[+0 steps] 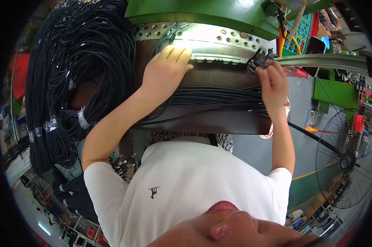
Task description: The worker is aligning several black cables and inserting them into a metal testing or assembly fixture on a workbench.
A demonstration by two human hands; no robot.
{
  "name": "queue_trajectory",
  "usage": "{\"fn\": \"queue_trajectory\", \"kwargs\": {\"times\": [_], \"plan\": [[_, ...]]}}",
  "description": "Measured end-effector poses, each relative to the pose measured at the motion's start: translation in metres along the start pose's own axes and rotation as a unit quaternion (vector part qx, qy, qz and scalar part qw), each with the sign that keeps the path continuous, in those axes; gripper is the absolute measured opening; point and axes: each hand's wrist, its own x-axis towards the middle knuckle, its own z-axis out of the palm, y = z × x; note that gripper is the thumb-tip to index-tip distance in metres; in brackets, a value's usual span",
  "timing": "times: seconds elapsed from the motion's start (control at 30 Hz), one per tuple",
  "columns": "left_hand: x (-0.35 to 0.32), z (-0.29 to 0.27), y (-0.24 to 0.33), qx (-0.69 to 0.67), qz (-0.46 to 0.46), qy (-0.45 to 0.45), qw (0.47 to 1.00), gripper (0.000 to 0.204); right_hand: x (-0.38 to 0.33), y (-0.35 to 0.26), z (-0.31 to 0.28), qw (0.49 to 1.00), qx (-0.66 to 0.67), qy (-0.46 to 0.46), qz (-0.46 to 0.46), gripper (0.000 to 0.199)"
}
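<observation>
My right hand [275, 84] pinches a small cluster of black plastic pieces [260, 60] at the right end of a pale metal strip [217, 59]. Above the strip's left end, my left hand [167, 68] lies palm down with fingers stretched forward and the thumb apart. Thin dark cables [163, 41] pass close behind its fingers; whether the fingertips touch them is hidden. Small dark parts sit along the strip's near edge. Behind it spreads a brightly lit metal plate [202, 33] with rows of round holes.
Overhead juts a green machine body [202, 12]. Black cable bundles [99, 53] hang at left; more cables [219, 95] cross the brown work surface [219, 121] in front of me. To the right are a button panel [303, 33], a metal rail [326, 60] and a caged fan [346, 160].
</observation>
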Motion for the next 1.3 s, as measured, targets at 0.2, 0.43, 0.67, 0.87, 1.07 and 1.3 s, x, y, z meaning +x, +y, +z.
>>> {"fn": "queue_trajectory", "kwargs": {"times": [0.2, 0.43, 0.67, 0.87, 1.07, 1.3], "plan": [[0.012, -0.003, -0.007, -0.001, -0.035, -0.059, 0.998, 0.033, -0.035, -0.02, -0.062, 0.996, -0.001, 0.075, 0.038, 0.012], [-0.037, -0.029, 0.062, -0.078, 0.05, -0.13, 0.987, 0.069, -0.135, 0.028, -0.118, 0.892, -0.373, -0.033, 0.253, 0.015], [-0.034, 0.0, 0.045, -0.046, 0.139, -0.004, 0.989, 0.038, -0.019, -0.007, -0.02, 0.985, -0.159, -0.039, -0.054, 0.028], [-0.034, -0.002, 0.057, -0.026, 0.114, 0.004, 0.993, 0.031, 0.003, 0.029, 0.019, 0.973, -0.179, -0.068, -0.132, 0.026], [-0.022, -0.017, 0.049, -0.15, 0.048, -0.007, 0.987, 0.024, -0.031, 0.009, -0.032, 0.992, -0.114, 0.028, -0.04, 0.016], [-0.013, -0.036, 0.052, -0.177, 0.048, -0.094, 0.978, 0.02, -0.025, 0.0, -0.016, 0.995, -0.07, -0.051, -0.041, 0.024]]}}
